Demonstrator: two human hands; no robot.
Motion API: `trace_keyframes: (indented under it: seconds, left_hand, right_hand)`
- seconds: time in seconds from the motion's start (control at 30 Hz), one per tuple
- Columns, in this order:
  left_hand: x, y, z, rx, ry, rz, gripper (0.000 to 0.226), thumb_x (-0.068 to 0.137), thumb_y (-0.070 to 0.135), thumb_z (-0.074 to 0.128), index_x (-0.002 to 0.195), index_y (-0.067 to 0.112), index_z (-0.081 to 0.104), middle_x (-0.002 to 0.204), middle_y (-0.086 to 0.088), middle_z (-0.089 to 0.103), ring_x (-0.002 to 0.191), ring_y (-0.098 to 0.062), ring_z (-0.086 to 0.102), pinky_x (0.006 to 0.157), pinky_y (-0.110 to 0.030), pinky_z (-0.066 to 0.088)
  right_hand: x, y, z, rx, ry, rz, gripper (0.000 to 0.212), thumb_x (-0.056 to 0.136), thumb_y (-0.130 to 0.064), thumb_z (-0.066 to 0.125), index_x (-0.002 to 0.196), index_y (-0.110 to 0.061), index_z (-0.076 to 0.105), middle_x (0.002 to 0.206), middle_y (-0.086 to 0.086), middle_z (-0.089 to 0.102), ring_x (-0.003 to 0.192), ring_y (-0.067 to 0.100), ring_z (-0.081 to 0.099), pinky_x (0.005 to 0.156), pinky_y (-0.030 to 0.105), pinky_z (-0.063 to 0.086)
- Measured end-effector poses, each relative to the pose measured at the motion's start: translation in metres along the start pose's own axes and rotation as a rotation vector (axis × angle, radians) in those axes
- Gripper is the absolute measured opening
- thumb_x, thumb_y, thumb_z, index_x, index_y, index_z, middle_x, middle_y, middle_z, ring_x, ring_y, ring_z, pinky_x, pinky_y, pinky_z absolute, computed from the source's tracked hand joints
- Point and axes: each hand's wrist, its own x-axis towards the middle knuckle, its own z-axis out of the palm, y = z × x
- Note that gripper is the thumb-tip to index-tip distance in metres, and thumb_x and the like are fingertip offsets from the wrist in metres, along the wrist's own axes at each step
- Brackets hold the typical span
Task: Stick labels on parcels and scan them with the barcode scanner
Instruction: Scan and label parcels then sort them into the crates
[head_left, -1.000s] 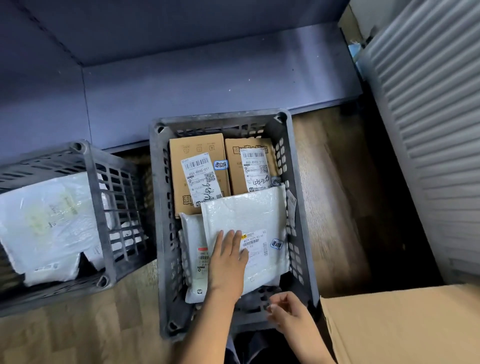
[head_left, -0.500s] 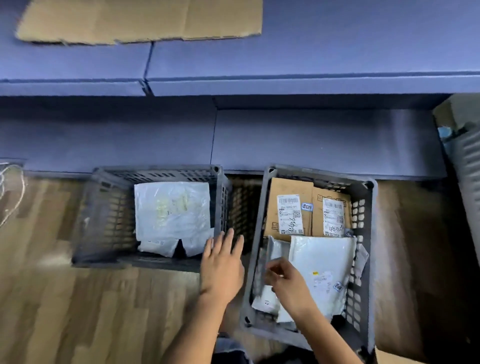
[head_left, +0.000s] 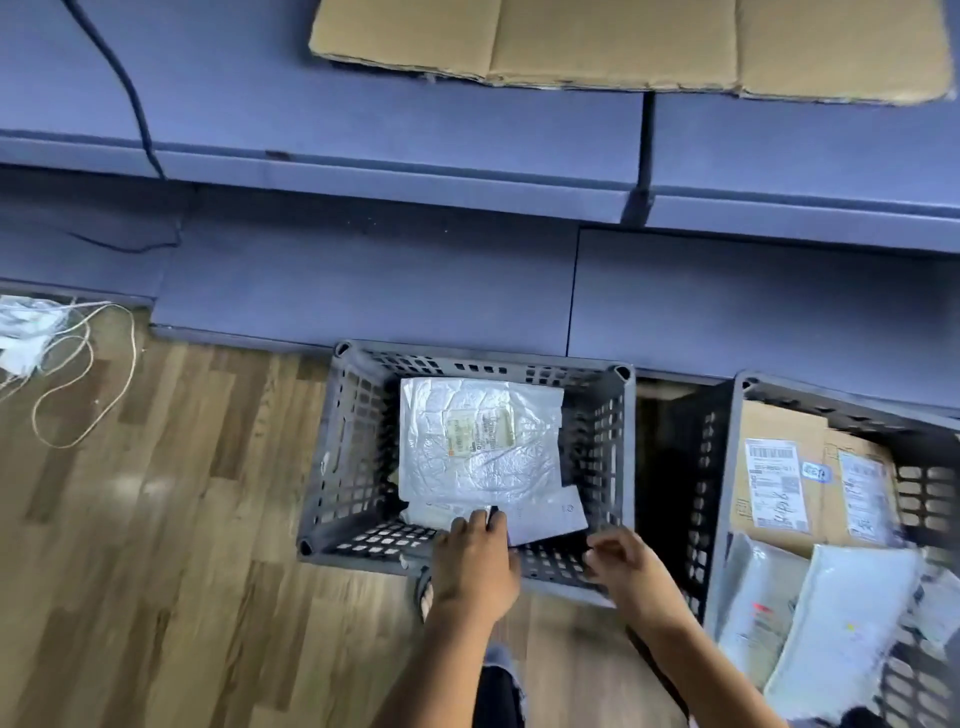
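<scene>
Left hand (head_left: 475, 566): fingers straight and close together, tips touching a small flat white parcel (head_left: 550, 514) at the near wall of the grey slatted plastic crate (head_left: 602, 467) on the wooden floor (head_left: 156, 545). Right hand (head_left: 631, 569): over the crate's near-right corner, fingers loosely curled, holding nothing. Behind, mid-crate: a large crinkled white plastic mailer (head_left: 478, 441), labelled. Blue table (head_left: 363, 270) beyond.
</scene>
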Motion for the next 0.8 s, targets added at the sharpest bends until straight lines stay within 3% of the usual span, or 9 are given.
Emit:
trace_keyframes:
  seconds: [0.2, 0.3, 0.43, 0.5, 0.6, 0.7, 0.8]
  left_hand:
    - [0.026, -0.105, -0.018, -0.152, -0.039, -0.216, 0.042, 0.094, 0.031, 0.041, 0.133, 0.016, 0.04, 0.133, -0.006, 0.051, 0.119, -0.026, 0.051, 0.091, -0.034, 0.046]
    - [0.041, -0.128, -0.011, -0.226, -0.066, -0.258, 0.044, 0.095, 0.033, 0.04, 0.136, 0.017, 0.038, 0.131, -0.006, 0.054, 0.114, -0.024, 0.055, 0.084, -0.032, 0.048]
    - [0.075, -0.142, 0.005, -0.377, -0.071, -0.302, 0.052, 0.095, 0.037, 0.043, 0.14, 0.015, 0.033, 0.135, -0.009, 0.053, 0.104, -0.022, 0.062, 0.078, -0.032, 0.052]
    - [0.105, -0.147, 0.016, -0.522, -0.056, -0.346, 0.059, 0.093, 0.039, 0.047, 0.143, 0.014, 0.028, 0.139, -0.012, 0.05, 0.096, -0.02, 0.064, 0.071, -0.03, 0.054]
    - [0.155, -0.153, 0.033, -0.745, -0.002, -0.441, 0.067, 0.09, 0.041, 0.056, 0.144, 0.011, 0.029, 0.142, -0.012, 0.045, 0.119, -0.028, 0.053, 0.094, -0.036, 0.048]
    - [0.201, -0.156, 0.052, -0.989, 0.061, -0.502, 0.085, 0.085, 0.039, 0.066, 0.149, 0.009, 0.018, 0.154, -0.011, 0.026, 0.136, -0.029, 0.035, 0.108, -0.037, 0.036]
    - [0.24, -0.16, 0.067, -1.062, 0.154, -0.524, 0.093, 0.083, 0.029, 0.071, 0.15, 0.005, 0.011, 0.156, -0.012, 0.02, 0.14, -0.028, 0.028, 0.108, -0.033, 0.029]
  right_hand:
    - [0.007, -0.044, 0.085, -0.092, -0.087, 0.003, 0.013, 0.086, -0.006, 0.056, 0.087, -0.019, 0.054, 0.083, 0.002, 0.064, 0.073, 0.018, 0.056, 0.065, 0.026, 0.039]
    - [0.017, -0.05, 0.103, -0.149, -0.11, -0.012, 0.014, 0.087, -0.008, 0.056, 0.093, -0.02, 0.052, 0.086, -0.004, 0.062, 0.086, 0.018, 0.06, 0.073, 0.026, 0.044]
    - [0.047, -0.037, 0.103, -0.193, -0.11, 0.048, 0.016, 0.09, -0.011, 0.054, 0.103, -0.019, 0.05, 0.105, 0.002, 0.063, 0.092, 0.017, 0.061, 0.082, 0.029, 0.05]
    - [0.07, -0.026, 0.1, -0.211, -0.103, 0.081, 0.017, 0.091, -0.009, 0.051, 0.104, -0.02, 0.048, 0.107, 0.002, 0.062, 0.085, 0.013, 0.06, 0.073, 0.024, 0.047]
    - [0.111, -0.01, 0.098, -0.237, -0.086, 0.076, 0.017, 0.092, -0.009, 0.05, 0.105, -0.02, 0.047, 0.104, 0.0, 0.061, 0.078, 0.007, 0.057, 0.063, 0.02, 0.043]
    - [0.15, 0.01, 0.105, -0.253, -0.087, 0.069, 0.015, 0.092, -0.011, 0.051, 0.104, -0.021, 0.049, 0.093, -0.006, 0.06, 0.074, 0.002, 0.057, 0.054, 0.012, 0.04]
    - [0.179, 0.026, 0.118, -0.236, -0.119, 0.059, 0.013, 0.09, -0.012, 0.054, 0.1, -0.021, 0.053, 0.097, -0.006, 0.062, 0.086, 0.008, 0.061, 0.07, 0.019, 0.048]
